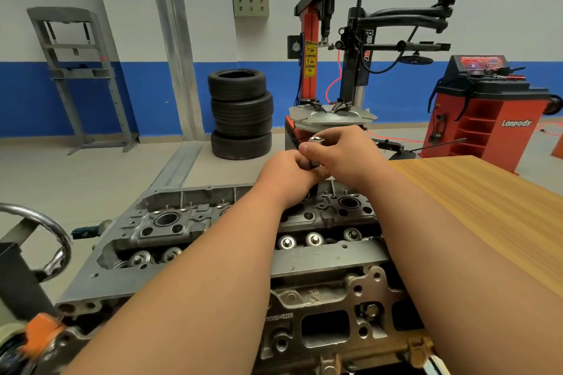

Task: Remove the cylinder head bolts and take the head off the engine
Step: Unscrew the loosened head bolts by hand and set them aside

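Stretched across the lower half of the view, a bare grey cast-metal cylinder head, with round valve-spring caps lined up along its near row. Held upright over the head's far side, a shiny steel cylindrical socket tool, open top poking out above the knuckles and dark lower end reaching down to the casting. Wrapped round the upper part of that tool, the right hand, fingers curled in a grasp, thumb tip pressed against the side of the bright barrel. Just below and touching it, the left hand, fingers likewise curled in against the tool's lower shaft. Impossible to tell whether seated on a bolt underneath, the spot being hidden by the knuckles. Both bare forearms reaching out across the head from the near edge. Beside the head on the right, a light striped wooden tabletop. At the left edge, a chromed steel handwheel. Well behind on the workshop floor, a stack of black tyres, a red-and-black tyre-changing machine, a red wheel balancer and a grey steel press frame, set against a blue-and-white wall.
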Demonstrator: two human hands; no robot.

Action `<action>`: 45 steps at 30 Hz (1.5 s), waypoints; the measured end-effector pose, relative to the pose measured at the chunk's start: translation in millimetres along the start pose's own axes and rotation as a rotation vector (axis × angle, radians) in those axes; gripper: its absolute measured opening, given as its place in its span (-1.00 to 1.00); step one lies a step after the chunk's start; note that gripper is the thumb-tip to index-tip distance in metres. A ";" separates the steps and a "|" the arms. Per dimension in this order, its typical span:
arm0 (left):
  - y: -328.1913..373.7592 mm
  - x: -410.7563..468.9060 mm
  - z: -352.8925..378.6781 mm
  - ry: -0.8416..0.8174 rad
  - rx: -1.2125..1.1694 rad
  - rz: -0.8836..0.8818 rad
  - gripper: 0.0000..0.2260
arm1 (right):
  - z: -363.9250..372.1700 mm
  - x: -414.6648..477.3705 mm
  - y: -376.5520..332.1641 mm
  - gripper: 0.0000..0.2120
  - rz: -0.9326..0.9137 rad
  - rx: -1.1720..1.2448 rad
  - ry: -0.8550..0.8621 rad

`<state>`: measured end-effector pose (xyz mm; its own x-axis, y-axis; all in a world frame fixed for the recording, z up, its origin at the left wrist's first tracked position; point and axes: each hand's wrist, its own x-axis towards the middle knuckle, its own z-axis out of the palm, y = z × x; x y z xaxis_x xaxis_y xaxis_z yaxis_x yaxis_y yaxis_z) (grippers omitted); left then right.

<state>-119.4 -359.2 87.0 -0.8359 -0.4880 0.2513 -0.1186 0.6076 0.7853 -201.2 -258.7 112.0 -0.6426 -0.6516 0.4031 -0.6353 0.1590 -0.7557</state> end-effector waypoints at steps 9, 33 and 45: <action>2.8 2.6 -0.1 0.039 0.117 -0.011 -0.78 | 4.0 3.9 2.6 -0.65 0.071 -0.088 0.038; 2.8 -2.1 -0.5 -0.009 0.095 0.004 -0.80 | -5.5 -0.8 0.8 -0.89 -0.025 0.033 -0.089; 4.1 -3.0 4.4 -0.064 0.124 -0.021 -0.83 | 0.5 3.3 1.3 -0.95 -0.075 0.021 -0.032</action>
<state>-119.8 -352.4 87.0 -0.8645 -0.4628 0.1962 -0.1984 0.6728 0.7127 -203.9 -261.1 112.0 -0.5798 -0.6842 0.4425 -0.6714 0.0936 -0.7351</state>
